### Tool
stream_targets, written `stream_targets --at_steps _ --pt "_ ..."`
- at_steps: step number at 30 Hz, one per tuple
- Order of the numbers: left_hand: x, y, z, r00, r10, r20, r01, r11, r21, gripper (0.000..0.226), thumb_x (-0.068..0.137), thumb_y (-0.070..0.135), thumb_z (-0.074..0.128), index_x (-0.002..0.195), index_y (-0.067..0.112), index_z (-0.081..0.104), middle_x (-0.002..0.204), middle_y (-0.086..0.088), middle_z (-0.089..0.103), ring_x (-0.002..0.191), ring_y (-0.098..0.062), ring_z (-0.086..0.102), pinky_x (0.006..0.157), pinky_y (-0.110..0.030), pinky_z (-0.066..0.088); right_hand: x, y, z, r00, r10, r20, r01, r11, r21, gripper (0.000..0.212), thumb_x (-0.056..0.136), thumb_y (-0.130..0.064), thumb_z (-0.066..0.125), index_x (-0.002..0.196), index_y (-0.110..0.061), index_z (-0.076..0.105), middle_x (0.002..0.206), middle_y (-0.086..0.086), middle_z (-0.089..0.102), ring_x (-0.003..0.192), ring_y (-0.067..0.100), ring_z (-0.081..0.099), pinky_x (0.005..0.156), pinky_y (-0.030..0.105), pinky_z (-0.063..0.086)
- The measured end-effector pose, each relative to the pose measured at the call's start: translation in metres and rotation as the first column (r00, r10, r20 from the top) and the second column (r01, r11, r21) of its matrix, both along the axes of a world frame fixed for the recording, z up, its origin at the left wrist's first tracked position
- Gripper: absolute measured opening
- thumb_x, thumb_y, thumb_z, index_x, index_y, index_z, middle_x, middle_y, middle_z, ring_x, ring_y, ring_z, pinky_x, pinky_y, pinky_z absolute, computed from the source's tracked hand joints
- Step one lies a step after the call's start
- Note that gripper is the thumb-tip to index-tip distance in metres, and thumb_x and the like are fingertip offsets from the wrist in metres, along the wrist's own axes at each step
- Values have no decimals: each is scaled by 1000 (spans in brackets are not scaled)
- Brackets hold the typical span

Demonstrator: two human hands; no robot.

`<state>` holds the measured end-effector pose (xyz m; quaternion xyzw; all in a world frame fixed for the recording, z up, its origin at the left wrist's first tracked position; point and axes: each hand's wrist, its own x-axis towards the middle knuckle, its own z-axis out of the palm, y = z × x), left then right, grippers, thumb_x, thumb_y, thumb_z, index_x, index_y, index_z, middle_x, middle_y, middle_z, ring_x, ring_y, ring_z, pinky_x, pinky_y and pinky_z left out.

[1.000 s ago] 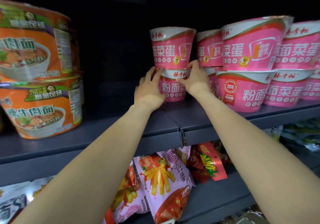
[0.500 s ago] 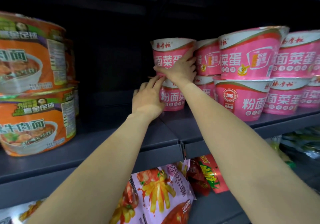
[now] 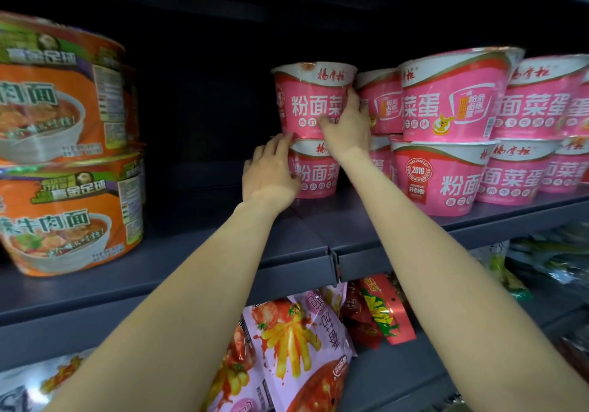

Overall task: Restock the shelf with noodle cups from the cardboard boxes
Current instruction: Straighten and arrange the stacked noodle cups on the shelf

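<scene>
The right hand (image 3: 345, 128) gripped the upper pink cup (image 3: 310, 99), stacked on the lower cup (image 3: 315, 169), which the left hand (image 3: 269, 179) touched with relaxed fingers.

Single head view, close, facing forward, slightly upward at shelf (image 3: 296, 261).

On our left we see two orange noodle bowls (image 3: 63, 163) stacked — below them, pink snack bags (image 3: 287, 357) and red packets (image 3: 379, 313) lie jumbled together.
</scene>
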<state>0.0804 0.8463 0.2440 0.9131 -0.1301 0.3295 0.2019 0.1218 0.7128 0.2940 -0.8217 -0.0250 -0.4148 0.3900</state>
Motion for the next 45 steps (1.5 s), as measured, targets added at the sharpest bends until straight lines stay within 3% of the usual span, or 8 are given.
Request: stream_targets --at_steps 6,13,20,23,31,37,41,45 --pt "0 1 -1 1000 10 -27 -9 1000 29 75 87 23 58 150 26 17 158 5 17 140 -24 22 111 -46 27 3 25 2 994 -95 -52 93 995 -30 126 67 -67 69 149 -5 -4 143 18 34 127 35 42 102 48 37" --pt "2 2 -2 999 33 -3 -33 998 49 74 88 25 58 150 26 18 157 4 18 139 -24 24 109 -45 27 7 17 -5 996 -91 -1 91 994 -58 115 73 -58 71 151 -12 0 134 17 39 120 34 46 93 44 41" --pt "1 2 -3 998 53 -44 -50 996 77 79 88 26 58 152 27 11 159 5 11 140 -25 21 110 -47 25 -9 -13 -12 966 211 -149 -230 966 -121 91 80 -28 71 149 -16 14 144 9 38 127 25 45 105 43 40" --pt "-3 -1 -3 995 51 -87 -44 995 88 81 88 26 57 152 29 7 159 6 7 141 -25 18 111 -49 23 -16 -17 -22 972 116 -204 -160 964 -210 87 86 -27 67 152 -19 11 151 11 27 132 29 38 108 42 37" --pt "0 1 -1 975 -62 -213 59 998 -19 86 87 21 55 152 30 -1 160 6 -3 147 -21 7 113 -51 17 -19 5 -47 991 45 -123 -59 991 -119 78 91 -34 60 152 -23 13 156 15 17 136 35 33 106 43 34" --pt "2 4 -2 984 -37 -173 46 998 49 84 88 26 57 153 26 2 161 2 2 146 -22 7 113 -48 18 -33 2 -45 978 47 -202 -92 971 -222 77 93 -32 57 152 -20 8 159 12 9 143 29 20 112 36 25" --pt "-8 6 1 989 3 148 2 1000 -31 53 89 29 55 139 17 41 139 -8 46 126 -29 41 99 -39 34 -79 -11 -45 997 -7 77 33 943 -333 47 93 -27 55 137 -15 46 139 5 47 124 24 46 93 33 42" --pt "-48 -9 10 958 -113 263 122 992 -19 31 88 26 52 117 19 60 103 -2 67 100 -27 58 82 -32 39 -125 -61 -43 855 -263 448 361 921 -148 30 86 -26 60 114 -15 59 116 5 58 111 24 49 94 32 37"
